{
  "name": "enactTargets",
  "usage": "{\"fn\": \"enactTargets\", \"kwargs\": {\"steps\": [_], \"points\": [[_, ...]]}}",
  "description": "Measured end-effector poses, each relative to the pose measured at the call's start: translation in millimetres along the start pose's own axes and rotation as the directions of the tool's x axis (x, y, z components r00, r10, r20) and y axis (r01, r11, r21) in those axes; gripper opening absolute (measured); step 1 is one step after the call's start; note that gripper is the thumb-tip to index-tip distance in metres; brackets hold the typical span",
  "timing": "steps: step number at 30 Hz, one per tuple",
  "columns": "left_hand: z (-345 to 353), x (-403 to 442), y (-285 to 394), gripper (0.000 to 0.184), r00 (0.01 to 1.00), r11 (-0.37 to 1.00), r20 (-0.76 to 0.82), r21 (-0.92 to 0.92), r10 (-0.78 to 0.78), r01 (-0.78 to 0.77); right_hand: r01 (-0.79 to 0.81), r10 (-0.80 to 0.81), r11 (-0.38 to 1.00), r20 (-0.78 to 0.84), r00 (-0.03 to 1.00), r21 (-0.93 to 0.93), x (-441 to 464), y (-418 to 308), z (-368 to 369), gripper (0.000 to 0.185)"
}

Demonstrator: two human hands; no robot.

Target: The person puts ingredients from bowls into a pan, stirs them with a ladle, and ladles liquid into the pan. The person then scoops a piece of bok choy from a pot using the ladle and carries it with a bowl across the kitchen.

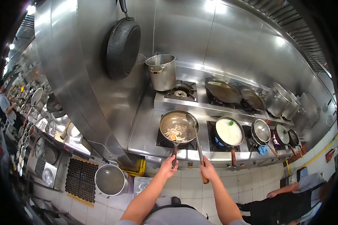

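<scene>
My left hand (pixel 169 167) is closed round the wooden handle of a frying pan (pixel 176 120) on the near left burner. Light sliced pieces of food (pixel 177 133) lie in the lower part of the pan. In my right hand (pixel 208 169) is the wooden grip of a long metal ladle (pixel 199 144), whose bowl rests inside the pan at its right side. Just right of it, a pan of white liquid (pixel 229 132) with a green bit in it sits over a blue flame.
More pans (pixel 261 131) stand along the stove to the right. Behind are a tall pot (pixel 162 73) and woks (pixel 224 91). A black pan (pixel 123 48) hangs at upper left. A large pot (pixel 110 180) is at lower left. A person (pixel 289 200) stands at lower right, another (pixel 5 107) far left.
</scene>
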State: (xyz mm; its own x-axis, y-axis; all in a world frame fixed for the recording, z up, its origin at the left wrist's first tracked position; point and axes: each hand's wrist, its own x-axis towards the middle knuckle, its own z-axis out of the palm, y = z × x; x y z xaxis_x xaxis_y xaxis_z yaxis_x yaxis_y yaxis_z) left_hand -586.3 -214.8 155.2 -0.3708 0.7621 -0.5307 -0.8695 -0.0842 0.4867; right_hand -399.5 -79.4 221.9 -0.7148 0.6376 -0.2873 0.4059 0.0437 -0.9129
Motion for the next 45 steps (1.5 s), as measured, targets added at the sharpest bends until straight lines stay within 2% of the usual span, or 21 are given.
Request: {"fn": "enactTargets", "kwargs": {"steps": [4, 6, 7, 8, 11, 13, 14, 16, 18, 20, 21, 23, 24, 26, 27, 31, 34, 38, 40, 44, 45], "points": [[2.8, -7.5, 12.1, 0.02, 1.0, 0.997, 0.007, 0.082, 0.008, -0.009, -0.102, 0.089, 0.986, 0.098, 0.991, 0.133, 5.3, -11.0, 17.6, 0.067], [0.7, -10.7, 14.3, 0.02, 1.0, 0.996, 0.011, 0.091, -0.004, 0.003, -0.086, 0.091, 0.996, 0.24, 0.967, -0.034, -19.0, -29.0, 9.6, 0.065], [-0.9, -9.8, 17.0, 0.02, 1.0, 0.996, 0.002, 0.093, -0.011, 0.011, -0.058, 0.084, 0.99, 0.217, 0.972, -0.127, -31.2, -26.3, 7.0, 0.064], [-5.0, -9.0, 17.6, 0.02, 1.0, 0.995, -0.009, 0.094, -0.015, 0.016, -0.062, 0.091, 0.989, 0.221, 0.971, -0.136, -45.2, -21.9, 5.5, 0.064], [-14.6, -0.8, 19.1, 0.021, 1.0, 0.996, 0.019, 0.089, -0.013, 0.011, 0.071, -0.02, 0.965, 0.199, 0.98, -0.252, -80.1, -27.2, -5.0, 0.066], [-15.2, 0.1, 21.2, 0.021, 1.0, 0.995, 0.028, 0.101, 0.001, -0.004, -0.118, 0.143, 0.988, 0.282, 0.949, -0.104, -96.8, -40.5, -15.5, 0.066], [-13.6, 0.0, 20.9, 0.021, 0.999, 0.996, 0.032, 0.091, -0.004, 0.001, -0.111, 0.137, 0.988, 0.285, 0.949, -0.107, -92.1, -40.9, -24.5, 0.066], [-10.3, -0.8, 20.3, 0.021, 0.999, 0.995, 0.033, 0.1, -0.014, 0.011, -0.199, 0.235, 0.97, 0.323, 0.917, -0.141, -77.3, -32.3, -42.4, 0.066], [-7.2, 0.4, 18.4, 0.021, 1.0, 0.995, -0.007, 0.092, -0.027, 0.027, -0.164, 0.216, 0.969, 0.32, 0.922, -0.183, -54.9, -34.3, -50.4, 0.064], [-10.5, 2.9, 16.4, 0.021, 0.999, 0.996, -0.011, 0.079, -0.034, 0.035, -0.014, 0.136, 0.885, 0.229, 0.964, -0.466, -38.0, -48.4, -46.9, 0.068], [-10.9, 4.1, 16.4, 0.021, 0.999, 0.998, -0.008, 0.059, -0.033, 0.033, -0.015, 0.135, 0.888, 0.231, 0.963, -0.459, -26.0, -36.8, -43.7, 0.068], [-7.3, 1.2, 13.5, 0.021, 1.0, 0.998, -0.024, 0.051, -0.019, 0.02, 0.157, -0.127, 0.806, 0.092, 0.988, -0.571, 7.2, -12.1, -35.3, 0.067], [-4.4, 0.2, 14.3, 0.022, 0.999, 0.999, -0.035, 0.037, -0.005, 0.007, 0.163, -0.137, 0.812, 0.089, 0.987, -0.561, 13.4, -9.3, -32.1, 0.067], [-1.3, -2.2, 15.0, 0.021, 0.999, 0.998, -0.042, 0.056, 0.005, -0.003, 0.091, -0.107, 0.919, -0.021, 0.994, -0.383, 21.5, -4.9, -24.9, 0.065], [-0.7, -3.1, 14.5, 0.021, 0.999, 0.998, -0.051, 0.06, 0.006, -0.003, 0.16, -0.196, 0.899, -0.048, 0.979, -0.408, 24.5, -2.7, -20.9, 0.063], [1.8, -2.0, 12.2, 0.022, 0.997, 0.997, -0.071, 0.081, 0.008, -0.003, 0.134, -0.163, 0.912, -0.045, 0.986, -0.387, 31.6, -11.3, -11.0, 0.064], [1.3, -3.0, 13.4, 0.022, 0.998, 0.996, -0.07, 0.089, 0.002, 0.004, -0.069, 0.077, 0.994, 0.093, 0.993, -0.086, 15.1, -30.1, -16.2, 0.064], [3.6, -0.4, 11.7, 0.022, 0.996, 0.998, -0.084, 0.055, 0.008, -0.004, -0.071, 0.081, 0.99, 0.079, 0.994, -0.118, 12.7, -16.8, -29.8, 0.064], [3.8, -0.5, 9.5, 0.022, 0.996, 0.999, -0.086, 0.048, 0.005, -0.001, 0.143, -0.185, 0.919, -0.081, 0.979, -0.368, 28.0, -3.0, -29.3, 0.064], [11.7, 1.3, 7.7, 0.022, 0.996, 0.996, -0.078, 0.08, 0.043, -0.037, 0.11, -0.145, 0.916, -0.063, 0.988, -0.387, 56.4, 8.4, -18.6, 0.064], [12.1, 3.0, 7.2, 0.022, 0.997, 0.995, -0.061, 0.098, 0.038, -0.032, 0.091, -0.088, 0.923, 0.023, 0.996, -0.375, 56.8, 2.0, -17.1, 0.064]]}}
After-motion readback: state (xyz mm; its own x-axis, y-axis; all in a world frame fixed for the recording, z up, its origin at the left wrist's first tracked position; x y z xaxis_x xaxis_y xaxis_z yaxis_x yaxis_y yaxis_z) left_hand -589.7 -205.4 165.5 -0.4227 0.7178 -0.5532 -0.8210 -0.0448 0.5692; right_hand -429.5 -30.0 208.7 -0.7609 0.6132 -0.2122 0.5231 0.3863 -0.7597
